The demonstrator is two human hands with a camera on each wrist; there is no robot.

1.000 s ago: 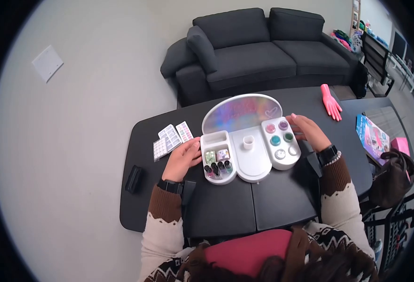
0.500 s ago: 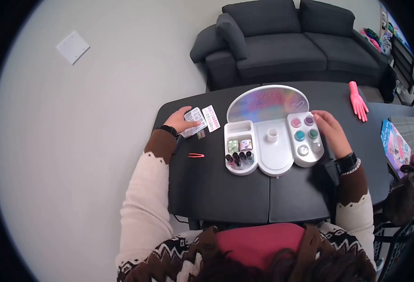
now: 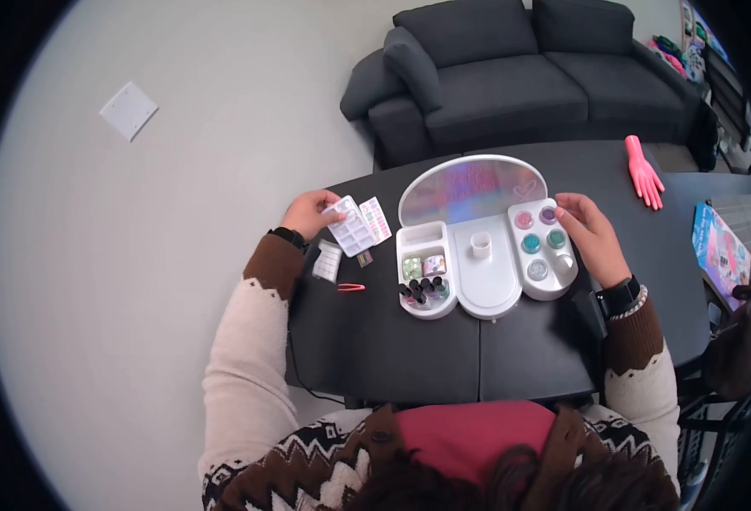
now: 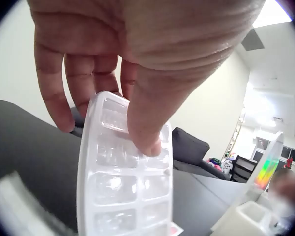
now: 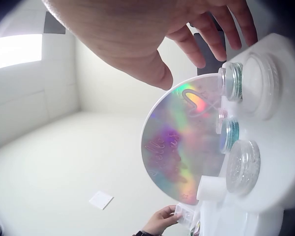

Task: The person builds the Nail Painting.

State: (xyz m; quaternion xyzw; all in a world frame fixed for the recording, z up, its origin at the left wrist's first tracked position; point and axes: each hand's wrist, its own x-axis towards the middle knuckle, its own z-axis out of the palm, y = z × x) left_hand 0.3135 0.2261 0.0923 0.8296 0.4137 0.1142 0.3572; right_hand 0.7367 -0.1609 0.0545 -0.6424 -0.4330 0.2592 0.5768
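Note:
My left hand (image 3: 307,215) pinches a translucent white compartment case (image 3: 353,237) at its upper end, thumb on the face. In the left wrist view the case (image 4: 115,189) stands tilted, its small cells facing the camera. A sticker sheet (image 3: 377,223) with coloured nail shapes lies just behind it. Beside the right end of a white nail-art station (image 3: 488,289) is my right hand (image 3: 598,243), fingers loosely bent near the purple glitter jar (image 3: 548,215). The right wrist view shows that hand's thumb and fingers apart, above the glitter jars (image 5: 243,167).
A second white case (image 3: 328,261), red tweezers (image 3: 351,288) and a small dark piece (image 3: 366,257) lie left of the station. Nail polish bottles (image 3: 422,294) stand in its left section. A pink model hand (image 3: 644,175) and a colourful box (image 3: 723,247) are far right.
My left hand has left the station's side, reached the cases and picked one up, turning it; the other case now lies apart. The right hand stays beside the station's right end.

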